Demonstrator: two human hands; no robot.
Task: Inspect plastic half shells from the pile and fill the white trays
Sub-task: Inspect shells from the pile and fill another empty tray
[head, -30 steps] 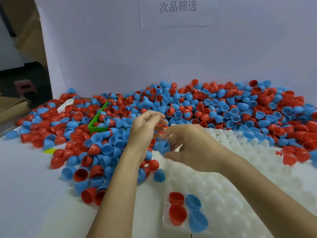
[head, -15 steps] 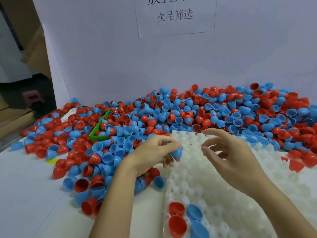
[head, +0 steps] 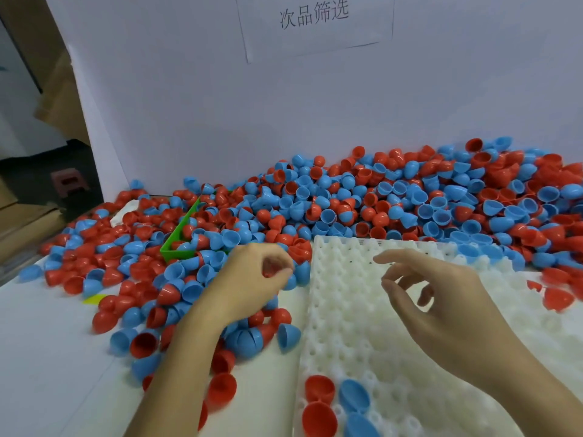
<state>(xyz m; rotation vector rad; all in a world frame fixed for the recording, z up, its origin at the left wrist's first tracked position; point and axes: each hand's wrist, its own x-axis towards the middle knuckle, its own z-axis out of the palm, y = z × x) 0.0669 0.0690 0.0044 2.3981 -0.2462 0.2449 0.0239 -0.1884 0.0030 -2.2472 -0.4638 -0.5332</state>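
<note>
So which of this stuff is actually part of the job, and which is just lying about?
Job:
pile of red and blue half shells
white tray
four shells already in the tray
left hand
right hand

Lying about:
green bin, half buried
paper sign
yellow scrap

Four shells in the white tray (head: 347,310) (two red (head: 319,388), two blue (head: 354,395)).

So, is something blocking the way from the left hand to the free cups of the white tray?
Nothing visible. The left hand sits at the pile's edge, right beside the white tray; the nearby cups are bare. The right hand hovers over the tray, farther right.
</note>
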